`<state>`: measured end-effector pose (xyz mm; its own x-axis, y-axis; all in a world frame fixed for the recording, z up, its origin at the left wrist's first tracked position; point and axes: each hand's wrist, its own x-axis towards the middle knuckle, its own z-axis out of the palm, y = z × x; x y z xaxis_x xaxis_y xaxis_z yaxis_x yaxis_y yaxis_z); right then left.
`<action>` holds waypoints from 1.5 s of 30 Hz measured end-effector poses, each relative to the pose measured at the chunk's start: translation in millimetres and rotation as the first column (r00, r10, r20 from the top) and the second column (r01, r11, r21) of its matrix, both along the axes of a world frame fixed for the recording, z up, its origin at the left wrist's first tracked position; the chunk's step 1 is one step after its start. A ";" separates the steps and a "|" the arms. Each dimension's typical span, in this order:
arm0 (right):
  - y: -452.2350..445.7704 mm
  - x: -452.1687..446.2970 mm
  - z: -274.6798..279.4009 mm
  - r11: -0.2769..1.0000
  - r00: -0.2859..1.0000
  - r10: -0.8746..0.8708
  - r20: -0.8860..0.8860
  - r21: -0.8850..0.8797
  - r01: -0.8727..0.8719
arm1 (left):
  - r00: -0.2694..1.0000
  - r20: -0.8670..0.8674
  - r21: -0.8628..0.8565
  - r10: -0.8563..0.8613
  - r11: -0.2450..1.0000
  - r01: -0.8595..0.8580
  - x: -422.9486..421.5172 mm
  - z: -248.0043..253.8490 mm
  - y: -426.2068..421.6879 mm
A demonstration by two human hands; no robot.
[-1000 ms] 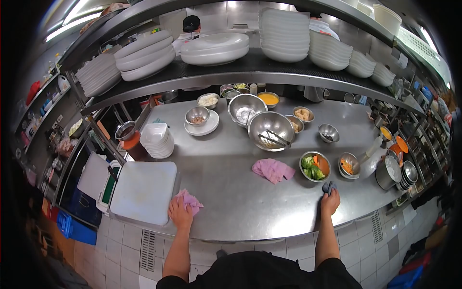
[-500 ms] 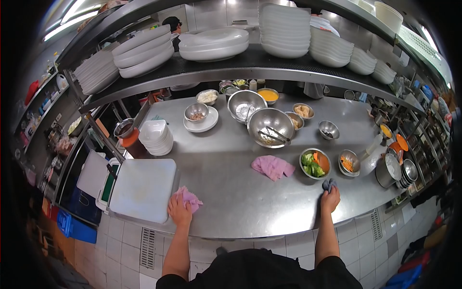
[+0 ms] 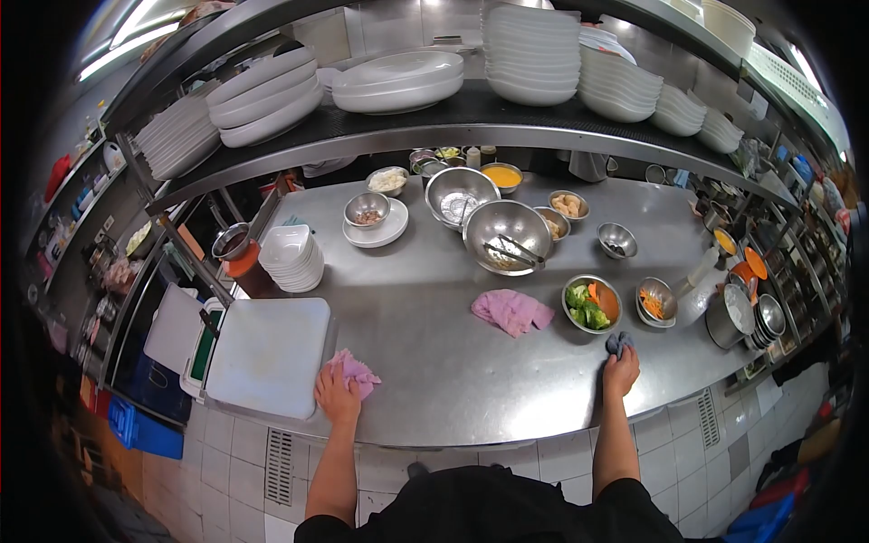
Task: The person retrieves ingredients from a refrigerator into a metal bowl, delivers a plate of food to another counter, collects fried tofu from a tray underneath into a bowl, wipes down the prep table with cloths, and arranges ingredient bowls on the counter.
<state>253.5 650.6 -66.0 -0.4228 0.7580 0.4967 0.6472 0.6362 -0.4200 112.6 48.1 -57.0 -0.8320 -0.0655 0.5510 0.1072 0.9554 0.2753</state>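
My left hand (image 3: 339, 395) is closed on a crumpled pink cloth (image 3: 364, 374) by the right edge of a white cutting board (image 3: 274, 357). Near the front right of the steel table, my right hand (image 3: 621, 373) grips a dark grey cloth (image 3: 620, 343); its fingers are partly hidden. Just beyond that cloth stands a metal bowl of broccoli and carrot (image 3: 588, 312), beside a smaller bowl of shredded carrot (image 3: 655, 302). A second pink cloth (image 3: 512, 312) lies bunched on the table between my hands.
Two large metal bowls stand mid-table, the nearer bowl (image 3: 489, 217) holding tongs (image 3: 514, 253). White square dishes (image 3: 291, 258) are stacked at left. An overhead shelf (image 3: 434, 140) carries stacked white plates and bowls. A pot (image 3: 727, 321) stands at right.
Both hands stay almost where they were on their cloths. The person behind the shelf has dropped mostly out of sight. The view has shifted slightly.
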 end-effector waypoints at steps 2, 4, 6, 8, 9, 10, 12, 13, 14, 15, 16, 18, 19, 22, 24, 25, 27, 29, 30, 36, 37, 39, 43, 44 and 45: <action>0.0 -0.1 0.6 1.000 1.000 -0.002 -0.001 -0.005 0.002 | 1.000 0.004 0.001 0.000 1.000 0.000 0.5 0.7 0.4; -0.2 -0.3 1.5 1.000 1.000 -0.007 -0.002 -0.011 0.007 | 1.000 0.010 0.002 -0.003 1.000 0.003 1.0 1.8 0.8; -1.2 0.1 4.9 0.999 1.000 -0.012 -0.004 -0.052 0.012 | 1.000 0.015 -0.001 -0.002 1.000 0.002 0.3 1.4 1.3; -3.9 0.0 8.1 0.998 1.000 -0.022 -0.005 -0.060 0.022 | 1.000 0.020 0.016 -0.008 1.000 0.008 0.2 -0.2 2.0; -5.4 0.4 10.3 0.998 1.000 -0.024 -0.006 -0.065 0.024 | 1.000 0.027 0.034 -0.007 0.999 0.006 0.1 -1.7 2.3; -6.7 0.7 12.2 0.997 0.999 -0.041 -0.007 -0.069 0.041 | 0.999 0.026 0.031 -0.024 0.999 0.023 -0.2 -2.8 2.2; -9.6 1.3 17.3 0.996 1.000 -0.028 0.003 -0.084 0.028 | 0.998 0.063 0.071 -0.018 0.997 0.013 -1.1 -5.2 1.6; -9.9 2.8 19.9 0.996 1.000 -0.022 0.007 -0.092 0.022 | 0.997 0.063 0.067 -0.038 0.997 0.034 -1.5 -6.4 2.0; -8.4 2.9 19.6 0.995 1.000 -0.022 0.020 -0.094 0.024 | 0.997 0.074 0.071 -0.024 0.997 0.019 -0.8 -5.6 2.8; -8.8 3.1 18.7 0.997 1.000 -0.024 0.003 -0.079 0.024 | 0.996 0.086 0.073 -0.010 0.997 0.004 0.1 -4.3 3.8; -9.0 3.8 18.0 0.996 1.000 -0.028 -0.009 -0.089 0.027 | 0.996 0.085 0.069 -0.032 0.997 0.026 0.9 -3.0 5.4; -8.2 4.2 18.4 0.995 0.999 -0.032 -0.014 -0.093 0.031 | 0.994 0.109 0.087 -0.001 0.996 -0.009 2.6 0.2 8.9; -7.3 3.6 17.3 0.994 0.999 -0.043 -0.017 -0.099 0.041 | 0.994 0.108 0.083 -0.020 0.996 0.011 2.8 -0.2 9.9; -3.4 4.1 13.5 0.995 0.998 -0.058 -0.017 -0.088 0.056 | 0.994 0.106 0.051 -0.005 0.999 0.000 3.5 -1.0 10.7; -3.6 4.7 15.2 0.996 0.998 -0.040 -0.038 -0.083 0.037 | 0.994 0.108 0.070 -0.002 0.998 -0.006 3.4 -1.3 11.3; -4.5 5.0 16.2 0.995 0.998 -0.054 -0.038 -0.086 0.051 | 0.994 0.108 0.067 -0.015 0.998 0.008 2.2 -3.5 10.7; -4.9 5.5 16.0 0.993 0.997 -0.061 -0.042 -0.100 0.057 | 0.996 0.089 0.041 -0.004 0.999 0.000 1.1 -5.6 9.9; -4.1 4.7 15.7 0.993 0.997 -0.063 -0.041 -0.103 0.059 | 0.996 0.084 0.031 -0.009 1.000 0.007 0.9 -6.6 9.0; -3.9 4.6 14.8 0.994 0.997 -0.057 -0.048 -0.093 0.053 | 0.997 0.079 0.023 -0.009 1.000 0.008 1.5 -6.5 8.6; -2.3 4.5 12.0 0.998 0.997 -0.037 -0.068 -0.062 0.033 | 0.997 0.075 0.009 -0.007 1.000 0.006 0.7 -6.9 7.8; -1.6 4.6 11.2 0.999 0.997 -0.026 -0.076 -0.049 0.022 | 0.997 0.076 0.010 -0.005 1.000 0.004 1.3 -7.4 7.3; -2.1 4.8 12.1 0.999 0.997 -0.024 -0.077 -0.048 0.020 | 0.997 0.073 0.014 -0.017 1.000 0.016 3.0 -4.4 8.0; -2.6 4.3 12.6 0.999 0.997 -0.023 -0.076 -0.046 0.020 | 0.997 0.078 -0.019 -0.001 1.000 0.003 2.1 -3.9 7.3; -2.9 4.3 13.0 0.999 0.997 -0.021 -0.075 -0.046 0.017 | 0.997 0.078 -0.015 -0.002 1.000 0.003 2.0 -4.4 7.5; -3.1 4.4 13.3 0.998 0.997 -0.026 -0.073 -0.054 0.022 | 0.997 0.077 -0.012 -0.003 1.000 0.004 2.2 -4.7 7.4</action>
<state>257.9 647.5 -52.7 -0.3677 0.7940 0.4842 0.6284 0.5959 -0.5000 114.8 55.5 -61.8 -0.8724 -0.0562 0.4856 0.0893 0.9583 0.2714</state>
